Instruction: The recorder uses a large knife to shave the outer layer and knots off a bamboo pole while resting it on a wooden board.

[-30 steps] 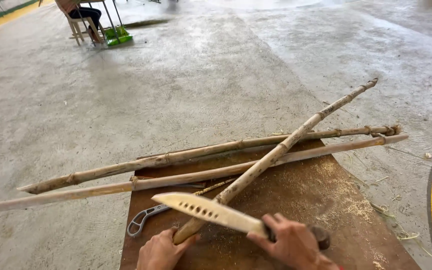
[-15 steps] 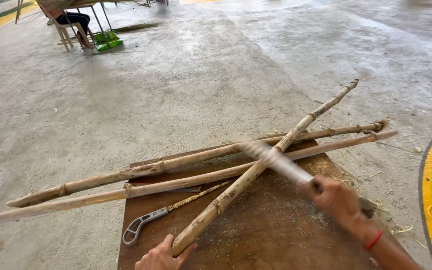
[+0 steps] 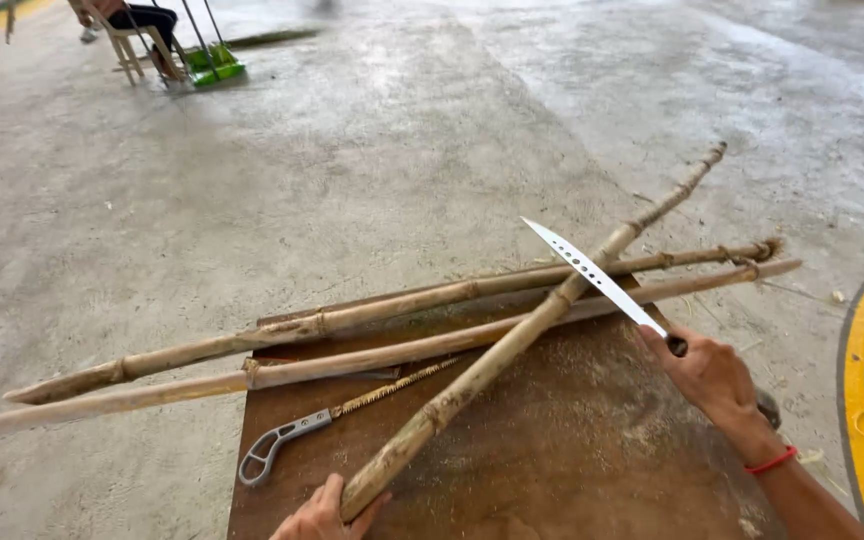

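Right now my right hand [image 3: 714, 378] has its fingers wrapped tight around the handle of a long perforated blade [image 3: 592, 275], whose edge rests across the bamboo pole [image 3: 512, 345]. That pole is my landmark: its long axis runs from my left hand [image 3: 324, 514], which clasps the near butt end, diagonally up and away to the right. From the pole, the blade hand sits to the right, and two other poles [image 3: 372, 318] pass beneath it on the brown board [image 3: 592, 470].
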